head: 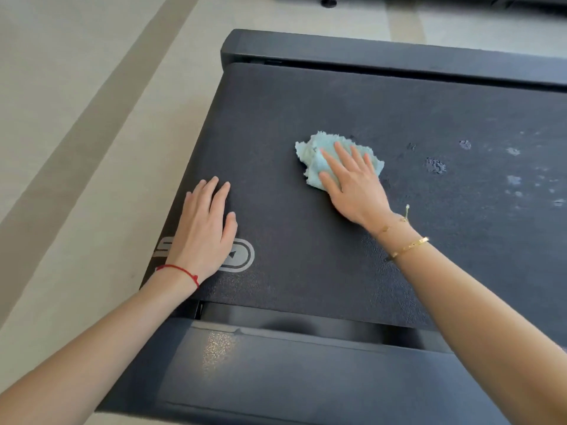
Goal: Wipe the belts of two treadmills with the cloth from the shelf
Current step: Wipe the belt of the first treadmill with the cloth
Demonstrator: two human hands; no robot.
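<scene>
Black textured rubber treadmill belt (306, 240) carries pale dusty smudges (435, 165) to the right; sweep the crumpled light-blue terry cloth (313, 157) across them with firm, overlapping strokes. The right hand (352, 185) presses it flat, fingers spread. The left hand (205, 228) braces flat, fingers together.

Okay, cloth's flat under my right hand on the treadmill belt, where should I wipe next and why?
Probably slide the crumpled light-blue cloth rightward under your right hand. The dark textured treadmill belt shows pale dusty smudges just right of the cloth, while the stretch around your left hand, which rests flat on the belt, looks clean.
</scene>
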